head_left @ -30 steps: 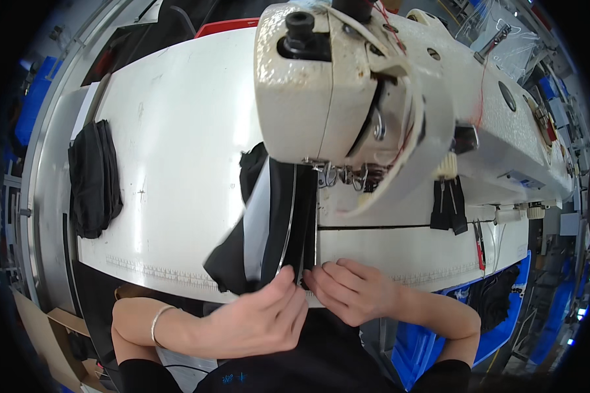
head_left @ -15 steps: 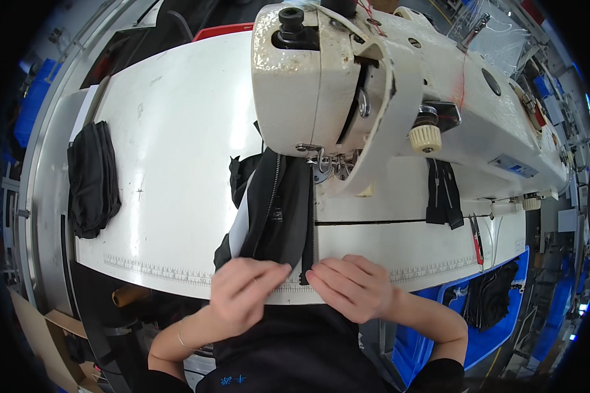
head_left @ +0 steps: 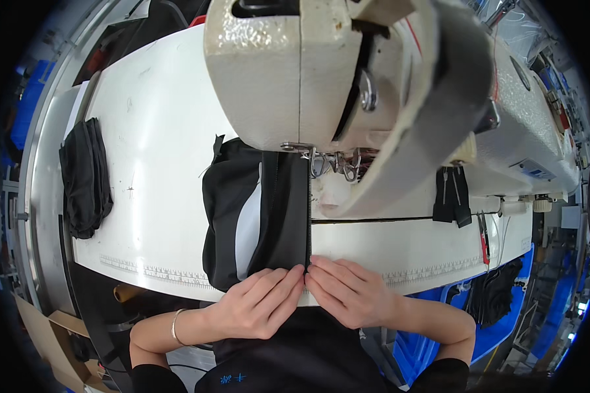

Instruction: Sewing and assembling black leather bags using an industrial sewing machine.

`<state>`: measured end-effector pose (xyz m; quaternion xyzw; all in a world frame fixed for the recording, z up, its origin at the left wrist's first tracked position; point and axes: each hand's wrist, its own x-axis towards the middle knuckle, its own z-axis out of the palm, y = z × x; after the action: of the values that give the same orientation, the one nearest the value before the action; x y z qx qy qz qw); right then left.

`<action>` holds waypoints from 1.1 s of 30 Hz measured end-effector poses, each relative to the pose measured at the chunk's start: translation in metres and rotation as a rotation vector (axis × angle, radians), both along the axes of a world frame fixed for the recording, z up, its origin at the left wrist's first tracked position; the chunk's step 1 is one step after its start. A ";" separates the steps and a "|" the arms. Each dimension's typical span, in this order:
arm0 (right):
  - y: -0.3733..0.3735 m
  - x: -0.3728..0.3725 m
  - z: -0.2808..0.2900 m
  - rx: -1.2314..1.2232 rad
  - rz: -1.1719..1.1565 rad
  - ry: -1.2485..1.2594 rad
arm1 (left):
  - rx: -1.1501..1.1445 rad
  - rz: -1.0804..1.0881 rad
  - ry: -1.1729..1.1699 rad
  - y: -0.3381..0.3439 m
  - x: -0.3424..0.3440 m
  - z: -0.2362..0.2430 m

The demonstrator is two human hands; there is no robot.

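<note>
A black fabric piece (head_left: 285, 216) lies under the needle end of a white sewing machine (head_left: 262, 85), with a pale grey-white part (head_left: 248, 229) showing in its fold. Along its right edge runs a black zipper (head_left: 309, 213), straight from the presser foot (head_left: 318, 164) down to my fingers. My left hand (head_left: 265, 302) is closed, pinching the near corner of the fabric beside the zipper. Close against it, my right hand (head_left: 347, 291) pinches the near end of the zipper. Both sets of fingertips nearly touch, and they cover that end.
Folded black fabric (head_left: 85, 177) is stacked at the table's left. Short zipper pieces (head_left: 452, 196) lie right of the machine head, near red-handled snips (head_left: 484, 239). A printed ruler (head_left: 157, 272) follows the table's front edge. A blue bin (head_left: 495, 334) holds dark pieces at lower right.
My left hand has moved right and brought the fabric edge against the zipper, where a gap showed before. The fabric lies flatter. The machine looms larger as the view has shifted closer.
</note>
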<state>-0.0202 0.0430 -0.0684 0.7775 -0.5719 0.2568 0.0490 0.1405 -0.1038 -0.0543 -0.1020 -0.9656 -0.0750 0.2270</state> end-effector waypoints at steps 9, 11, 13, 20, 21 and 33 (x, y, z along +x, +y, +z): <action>-0.003 -0.004 -0.002 -0.024 0.016 0.006 | 0.059 -0.019 -0.030 -0.004 -0.003 -0.004; -0.003 -0.005 -0.002 -0.027 0.023 0.007 | 0.078 -0.016 -0.032 -0.005 -0.004 -0.005; -0.002 -0.005 0.000 -0.004 0.023 0.010 | 0.155 -0.032 -0.026 -0.007 -0.006 -0.006; -0.007 -0.012 0.009 0.043 0.054 0.132 | 0.173 -0.045 -0.057 -0.015 -0.014 -0.002; -0.012 -0.016 0.011 0.050 0.052 0.149 | 0.191 -0.058 -0.082 -0.022 -0.020 0.001; -0.064 -0.065 -0.006 0.221 -0.065 -0.427 | 0.222 -0.002 -0.099 -0.082 -0.066 -0.005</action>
<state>-0.0851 -0.0213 -0.0743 0.6872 -0.6188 0.3496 -0.1501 0.0745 -0.1855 -0.0592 -0.0732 -0.9613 -0.1866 0.1890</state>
